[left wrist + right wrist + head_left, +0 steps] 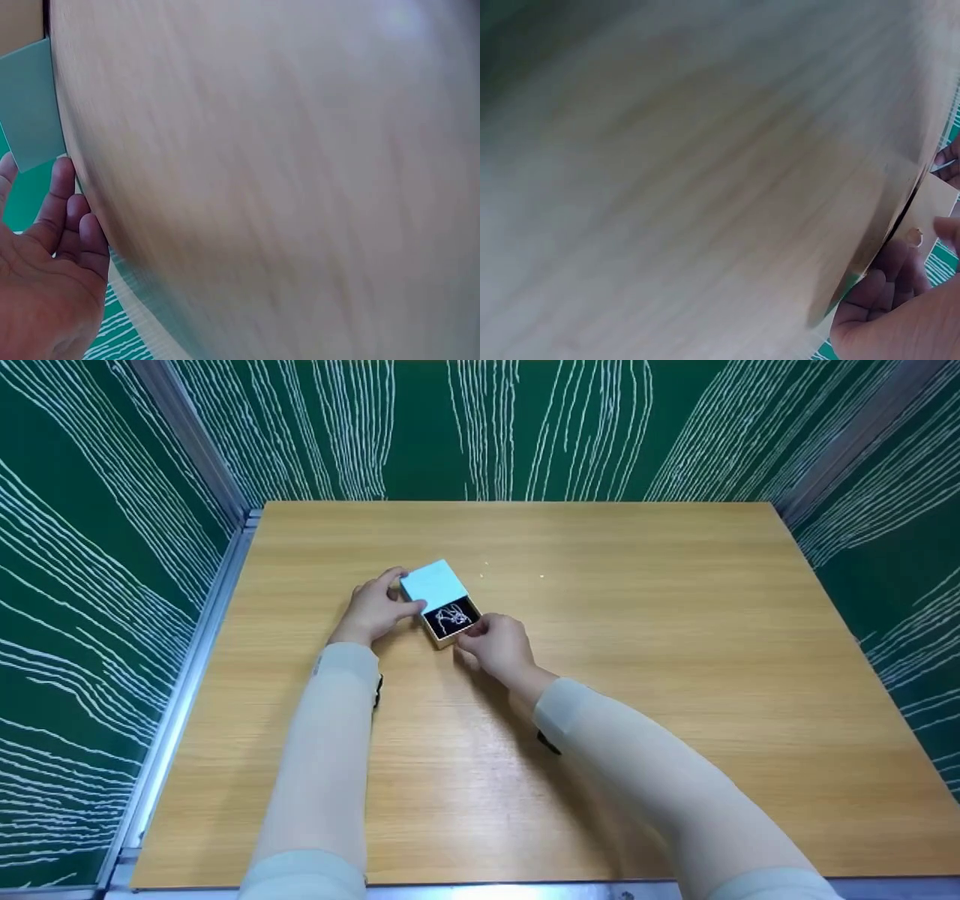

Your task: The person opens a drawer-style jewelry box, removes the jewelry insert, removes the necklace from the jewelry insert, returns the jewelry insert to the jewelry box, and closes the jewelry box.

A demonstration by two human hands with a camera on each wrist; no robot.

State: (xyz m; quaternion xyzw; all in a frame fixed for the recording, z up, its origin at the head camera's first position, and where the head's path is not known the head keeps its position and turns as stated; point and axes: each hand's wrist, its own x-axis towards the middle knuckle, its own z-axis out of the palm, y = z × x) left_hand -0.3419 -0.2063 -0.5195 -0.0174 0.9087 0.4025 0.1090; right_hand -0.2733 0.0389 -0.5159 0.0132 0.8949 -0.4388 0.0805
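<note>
Walls (420, 427): green, white wavy lines. Tabletop (637, 675): wood-grained.

Item 1: small box (437, 594), at 11 o'clock of table centre. Blue cover (431, 582) towards 11; pale-edged tray (444, 643) exposed towards 5, dark-lined, holding a tangled white strand (452, 616).

Grip: left hand (375, 607), at 9 o'clock, holds the cover between thumb and fingers; right hand (499, 645), at 4, pinches the tray's near corner.

Handling, judged: light, stiff card, dentable; strand soft, snag-prone. Best held by cover sides and tray end.

Room: broadest from 2 to 6 o'clock; table edges nearer at 9 and 12.
</note>
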